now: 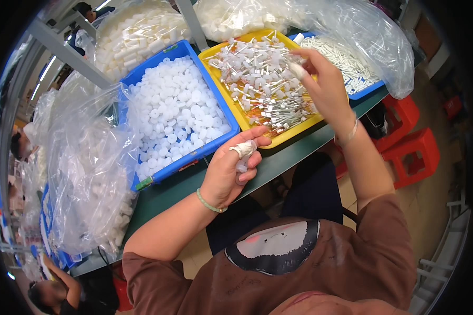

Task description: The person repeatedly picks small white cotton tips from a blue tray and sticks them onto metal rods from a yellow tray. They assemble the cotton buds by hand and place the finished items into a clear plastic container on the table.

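Low in front of the trays, my left hand [230, 170] is palm up with curled fingers around a small translucent white plastic piece [242, 166]. A white cover wraps its thumb. My right hand [326, 84] hangs over the right side of the yellow tray [278, 140], fingers bent and thumb apart from the forefinger; a white cover sits on one of its digits. Nothing shows between them. Beneath lie many thin white sticks with translucent round caps [263, 73]. Left of that tray, a blue tray [228, 113] holds loose translucent white caps [173, 105].
Behind the right hand, another blue tray [370, 93] carries short white tubes [347, 58]. Clear plastic bags [89, 173] of white parts crowd the left and back of the green table [278, 168]. Red stools [412, 157] stand at right. Another person [58, 291] sits at lower left.
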{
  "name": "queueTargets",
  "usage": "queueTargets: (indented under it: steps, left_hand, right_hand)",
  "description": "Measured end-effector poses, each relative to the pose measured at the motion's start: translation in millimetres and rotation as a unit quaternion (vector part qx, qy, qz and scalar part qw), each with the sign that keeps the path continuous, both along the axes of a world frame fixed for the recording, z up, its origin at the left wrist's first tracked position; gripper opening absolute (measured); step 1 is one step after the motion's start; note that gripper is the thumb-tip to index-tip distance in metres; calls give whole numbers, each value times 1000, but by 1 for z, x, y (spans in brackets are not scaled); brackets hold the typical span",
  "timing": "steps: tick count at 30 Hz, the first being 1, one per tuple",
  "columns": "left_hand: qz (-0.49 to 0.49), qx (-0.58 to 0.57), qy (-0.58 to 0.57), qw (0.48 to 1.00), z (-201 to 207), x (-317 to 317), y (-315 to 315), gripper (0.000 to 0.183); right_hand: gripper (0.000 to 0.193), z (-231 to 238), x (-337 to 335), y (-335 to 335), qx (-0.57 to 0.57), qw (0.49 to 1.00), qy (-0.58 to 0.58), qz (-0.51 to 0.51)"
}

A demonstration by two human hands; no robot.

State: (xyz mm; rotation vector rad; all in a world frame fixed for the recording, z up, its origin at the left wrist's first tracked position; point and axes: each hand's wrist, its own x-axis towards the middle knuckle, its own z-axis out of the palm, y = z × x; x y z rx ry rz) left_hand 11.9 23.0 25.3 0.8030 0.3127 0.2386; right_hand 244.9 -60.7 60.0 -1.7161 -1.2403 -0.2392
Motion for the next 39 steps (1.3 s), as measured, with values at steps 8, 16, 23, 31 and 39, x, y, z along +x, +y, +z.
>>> queueTargets:
  steps: [8, 16, 23, 31, 39]
  left_hand:
    - [-29, -2, 28, 999, 0, 1, -1, 35]
    - [-41, -148, -48, 987, -9, -3, 7, 36]
    - [-55, -123, 2, 991, 3, 2, 5, 37]
    - [-33, -75, -7, 997, -5, 1, 1, 31]
    - [-40, -58, -6, 998, -5, -2, 3, 26]
  right_hand:
    - [19, -7, 3, -7, -137, 969, -137, 152]
    - [18, -24, -1, 13, -192, 953, -160, 169]
    - [18, -19, -3, 7, -52, 975, -184, 112]
    - [27, -12, -73, -39, -23, 981, -11, 192]
    - [34, -30, -97, -52, 16, 985, 70, 155]
